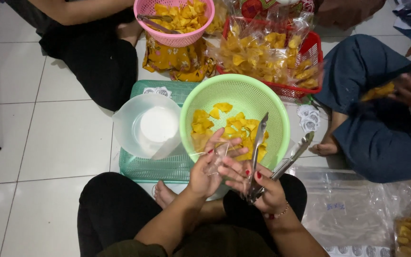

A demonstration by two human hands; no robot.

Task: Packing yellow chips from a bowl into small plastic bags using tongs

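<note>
My left hand holds a small clear plastic bag over the near rim of a light green basket that has yellow chips in it. My right hand grips metal tongs near their hinge, and its fingers also touch the bag. The tongs' arms are spread and point up over the basket's right side. My crossed legs in black trousers are below.
A clear plastic jug rests on a teal tray left of the basket. Behind are a pink basket of chips and a red basket of bagged chips. Two other people sit on the tiled floor, top left and right. Clear bags lie at right.
</note>
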